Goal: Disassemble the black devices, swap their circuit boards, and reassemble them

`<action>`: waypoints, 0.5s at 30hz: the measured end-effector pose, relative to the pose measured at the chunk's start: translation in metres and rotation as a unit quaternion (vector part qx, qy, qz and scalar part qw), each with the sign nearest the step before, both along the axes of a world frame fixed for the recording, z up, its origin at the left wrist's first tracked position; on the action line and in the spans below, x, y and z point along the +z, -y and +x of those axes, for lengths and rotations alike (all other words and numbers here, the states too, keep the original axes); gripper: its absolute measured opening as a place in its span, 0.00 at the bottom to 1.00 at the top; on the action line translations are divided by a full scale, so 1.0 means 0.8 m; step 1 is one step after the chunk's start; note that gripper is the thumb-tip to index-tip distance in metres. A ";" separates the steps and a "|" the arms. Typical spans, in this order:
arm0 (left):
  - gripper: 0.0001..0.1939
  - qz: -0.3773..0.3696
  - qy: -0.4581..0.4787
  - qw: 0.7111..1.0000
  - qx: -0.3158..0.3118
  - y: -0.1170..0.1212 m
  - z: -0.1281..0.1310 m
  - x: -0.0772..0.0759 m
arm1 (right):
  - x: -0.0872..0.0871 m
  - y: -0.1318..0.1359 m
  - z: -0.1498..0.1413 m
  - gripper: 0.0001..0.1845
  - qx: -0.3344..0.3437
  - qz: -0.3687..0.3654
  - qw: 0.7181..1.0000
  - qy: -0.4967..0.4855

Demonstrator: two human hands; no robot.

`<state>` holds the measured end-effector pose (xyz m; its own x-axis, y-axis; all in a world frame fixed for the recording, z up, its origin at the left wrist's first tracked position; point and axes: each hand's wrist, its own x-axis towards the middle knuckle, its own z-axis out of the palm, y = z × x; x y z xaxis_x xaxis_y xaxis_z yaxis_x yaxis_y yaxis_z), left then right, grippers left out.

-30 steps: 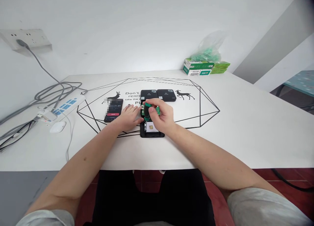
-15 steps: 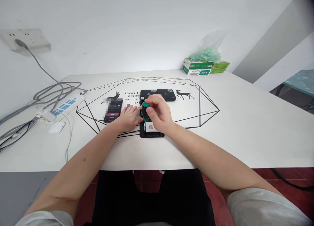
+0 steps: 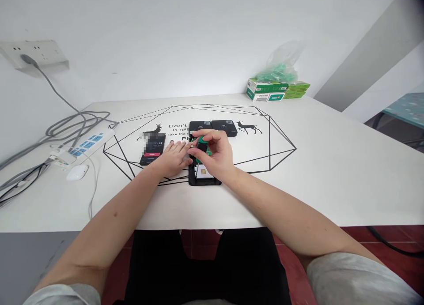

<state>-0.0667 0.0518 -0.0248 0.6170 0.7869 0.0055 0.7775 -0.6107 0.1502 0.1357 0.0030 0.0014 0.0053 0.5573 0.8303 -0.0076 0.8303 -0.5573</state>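
An opened black device case (image 3: 205,182) lies in the middle of the table, with a white block bearing a gold contact patch (image 3: 203,171) in its near part. My right hand (image 3: 217,152) closes over a screwdriver (image 3: 202,145) with a green-and-black handle, above the far part of the case. Its tip is hidden. Flat with fingers stretched out, my left hand (image 3: 175,156) rests at the case's left edge, the thumb against it. Between that hand and the cables lies a phone (image 3: 153,148) with a lit screen.
Two closed black devices (image 3: 224,127) sit just beyond my right hand. To the left are a power strip (image 3: 89,145), coiled grey cables (image 3: 77,119) and a white earbud case (image 3: 77,172). Green-and-white boxes (image 3: 267,91) with a plastic bag on top stand against the wall.
The screwdriver handle has shifted slightly right and turned in my right hand, whose fingers have changed their hold around it. My left hand has hardly moved.
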 end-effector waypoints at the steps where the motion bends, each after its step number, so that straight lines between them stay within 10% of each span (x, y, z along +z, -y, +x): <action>1: 0.38 0.001 -0.007 1.000 0.008 0.000 -0.002 0.000 | 0.000 0.000 0.002 0.17 -0.007 0.011 1.000 0.003; 15: 0.36 -0.011 -0.012 1.000 0.009 0.005 0.004 0.002 | 0.015 0.000 0.010 0.08 -0.083 0.075 0.991 0.079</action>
